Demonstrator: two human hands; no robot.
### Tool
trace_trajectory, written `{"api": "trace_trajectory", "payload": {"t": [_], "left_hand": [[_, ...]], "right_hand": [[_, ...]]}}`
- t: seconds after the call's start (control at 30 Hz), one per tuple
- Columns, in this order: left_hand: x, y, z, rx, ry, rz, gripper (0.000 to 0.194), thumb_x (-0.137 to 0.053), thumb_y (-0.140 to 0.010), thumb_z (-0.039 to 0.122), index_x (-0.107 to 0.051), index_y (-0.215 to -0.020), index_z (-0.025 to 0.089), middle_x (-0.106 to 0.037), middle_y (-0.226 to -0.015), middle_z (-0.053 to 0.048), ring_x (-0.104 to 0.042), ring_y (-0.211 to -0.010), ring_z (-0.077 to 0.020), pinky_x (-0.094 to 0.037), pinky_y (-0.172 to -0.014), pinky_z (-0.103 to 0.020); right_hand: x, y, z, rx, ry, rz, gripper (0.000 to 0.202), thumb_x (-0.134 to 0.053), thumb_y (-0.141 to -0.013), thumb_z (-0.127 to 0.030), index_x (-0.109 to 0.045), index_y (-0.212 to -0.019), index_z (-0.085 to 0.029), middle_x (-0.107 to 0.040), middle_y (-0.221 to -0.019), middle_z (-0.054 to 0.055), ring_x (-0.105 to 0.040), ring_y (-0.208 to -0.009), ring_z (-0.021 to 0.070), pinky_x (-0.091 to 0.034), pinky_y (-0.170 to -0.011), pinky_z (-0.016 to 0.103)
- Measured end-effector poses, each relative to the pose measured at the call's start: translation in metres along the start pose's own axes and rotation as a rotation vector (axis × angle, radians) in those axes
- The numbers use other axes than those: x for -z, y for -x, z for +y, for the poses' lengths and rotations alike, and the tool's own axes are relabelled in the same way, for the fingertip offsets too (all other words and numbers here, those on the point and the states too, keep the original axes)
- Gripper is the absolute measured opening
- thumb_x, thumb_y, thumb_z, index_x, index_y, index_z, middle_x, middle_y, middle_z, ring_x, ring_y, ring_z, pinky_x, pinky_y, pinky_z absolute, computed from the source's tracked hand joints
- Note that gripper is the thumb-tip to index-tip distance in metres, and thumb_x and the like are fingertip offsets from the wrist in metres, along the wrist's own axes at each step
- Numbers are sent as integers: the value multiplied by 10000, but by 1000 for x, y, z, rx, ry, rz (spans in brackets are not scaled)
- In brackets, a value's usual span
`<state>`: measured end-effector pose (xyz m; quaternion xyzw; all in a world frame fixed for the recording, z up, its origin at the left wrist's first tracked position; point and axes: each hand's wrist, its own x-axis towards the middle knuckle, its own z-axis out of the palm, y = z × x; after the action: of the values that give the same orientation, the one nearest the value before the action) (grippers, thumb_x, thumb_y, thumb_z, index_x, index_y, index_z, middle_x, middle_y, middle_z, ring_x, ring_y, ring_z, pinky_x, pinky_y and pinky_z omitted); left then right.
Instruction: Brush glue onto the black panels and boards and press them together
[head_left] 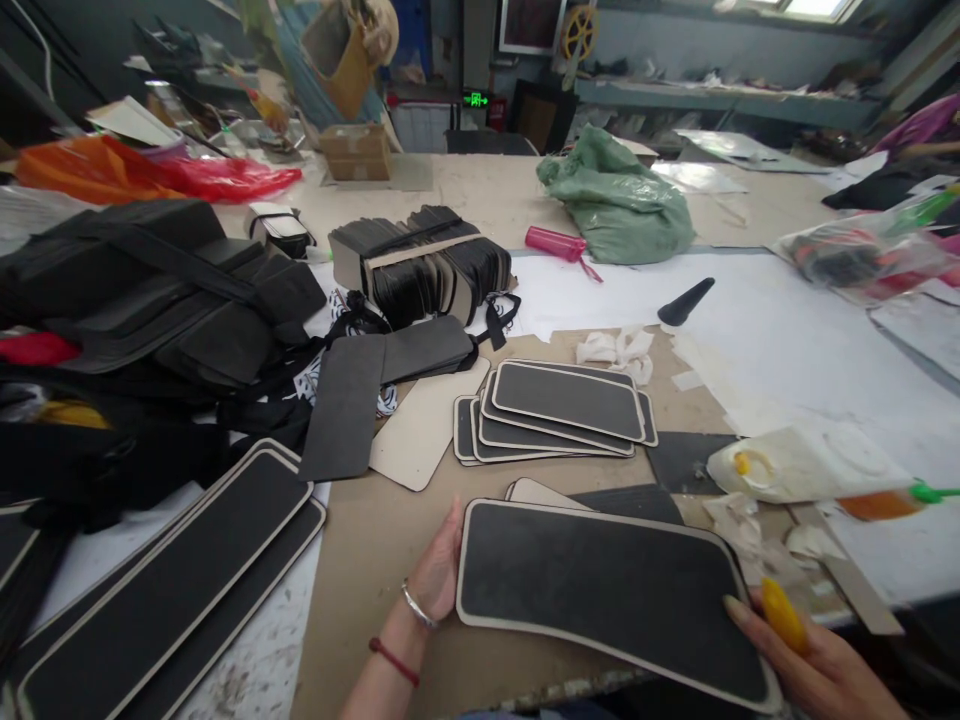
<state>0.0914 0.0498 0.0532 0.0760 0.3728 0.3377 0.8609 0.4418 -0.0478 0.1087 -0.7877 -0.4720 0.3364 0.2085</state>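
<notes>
A black rectangular panel point(600, 580) with rounded corners and a beige border is held up between my hands, tilted over the brown work surface. At its left edge my left hand point(444, 565) grips it, the fingers partly hidden behind. My right hand point(802, 650) pinches the right edge with the thumb on top. A tool's yellow handle point(784, 615) is also tucked in that hand; its working end is hidden. Behind the panel lie more dark pieces point(637, 502) and a beige piece point(544, 493). Farther back is a small stack of bordered black panels point(570, 400).
Long bordered panels point(172, 590) lie at the left. Plain dark pieces point(341, 405) and bundled black pieces point(427, 262) sit behind them. To the right are a white plastic jug point(810, 462), an orange bottle point(877, 503) and a dark cone-shaped object point(686, 302). A green sack point(622, 200) stands farther back.
</notes>
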Motion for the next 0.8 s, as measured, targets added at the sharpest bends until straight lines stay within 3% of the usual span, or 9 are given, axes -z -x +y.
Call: {"api": "trace_trajectory", "payload": {"t": [0.1,0.23,0.37,0.8], "left_hand": [[7,9,4,-8,-105,96,362,-681,-708,336,-621,-973,97,-716,-869,-111,-655,-890,-244,-494,-847,-369],[7,14,4,28,-172,254,391,-742,-628,233,-594,-957,84,-720,-791,-108,-678,-786,-244,-537,-768,-369],[6,15,4,54,-187,324,347,-720,-642,188,-574,-942,94,-720,-772,-106,-681,-777,-255,-561,-715,-380],[-1,6,8,53,-251,415,269,-594,-749,98,-550,-1013,69,-712,-687,-108,-686,-729,-258,-577,-645,-386]], "right_hand": [[-31,-12,2,-20,-62,-135,396,-521,-666,-624,-573,-632,-233,-602,-616,41,-574,-631,230,-491,-592,322],[-56,-19,-1,-29,-53,-122,359,-467,-691,-568,-488,-590,-223,-540,-575,12,-525,-595,195,-455,-568,299],[-64,-21,1,-72,-51,-88,347,-483,-672,-543,-429,-552,-222,-496,-525,-10,-492,-555,170,-418,-538,279],[-76,-29,23,-147,-146,-98,340,-519,-666,-507,-571,-600,-178,-609,-587,25,-572,-620,203,-439,-564,281]]}}
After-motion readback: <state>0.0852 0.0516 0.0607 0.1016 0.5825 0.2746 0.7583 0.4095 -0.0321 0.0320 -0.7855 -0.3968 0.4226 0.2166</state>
